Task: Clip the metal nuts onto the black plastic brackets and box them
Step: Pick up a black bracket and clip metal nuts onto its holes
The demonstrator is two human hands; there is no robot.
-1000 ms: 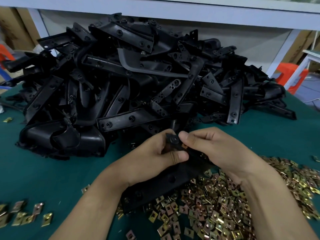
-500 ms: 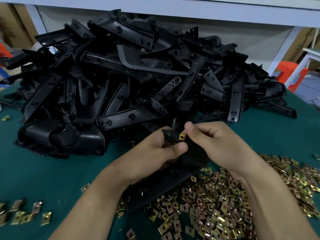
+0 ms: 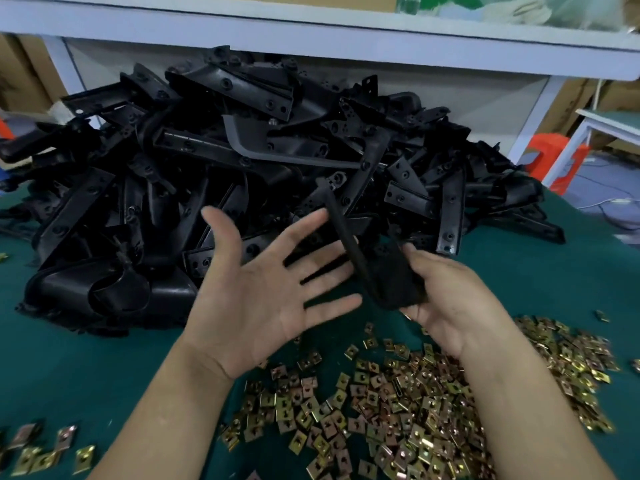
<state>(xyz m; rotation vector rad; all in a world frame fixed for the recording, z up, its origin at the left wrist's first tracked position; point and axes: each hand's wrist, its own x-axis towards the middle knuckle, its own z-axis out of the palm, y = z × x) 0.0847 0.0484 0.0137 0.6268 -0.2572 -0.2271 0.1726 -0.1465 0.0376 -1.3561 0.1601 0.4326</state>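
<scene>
In the head view, one black plastic bracket (image 3: 394, 282) is held above the counter (image 3: 79, 358) by the right hand (image 3: 450, 299). Its fingers and thumb are curled round the bracket's wide lower end, and a narrow arm of the part sticks up and to the left. The left hand (image 3: 263, 292) is just beside it, palm up, fingers spread and straight, with nothing held. The bracket is motion-blurred, so it cannot be told whether a nut is already clipped on.

The bracket is judged to be light, stiff and not fragile, with a matt surface that should not slip. It is best gripped by the broad end, so that the arm and its holes are left free for clipping. The metal nuts (image 3: 408, 410) are judged to be small, thin and springy with sharp edges, and are best pinched by the flat sides between thumb and forefinger.

By count, one bracket is in hand. The heap of brackets (image 3: 214, 161) behind holds dozens, too tangled for an exact number. The main spread of nuts runs to well over a hundred. A separate cluster of nuts (image 3: 45, 452) of about half a dozen lies at lower left. No box is seen.
</scene>
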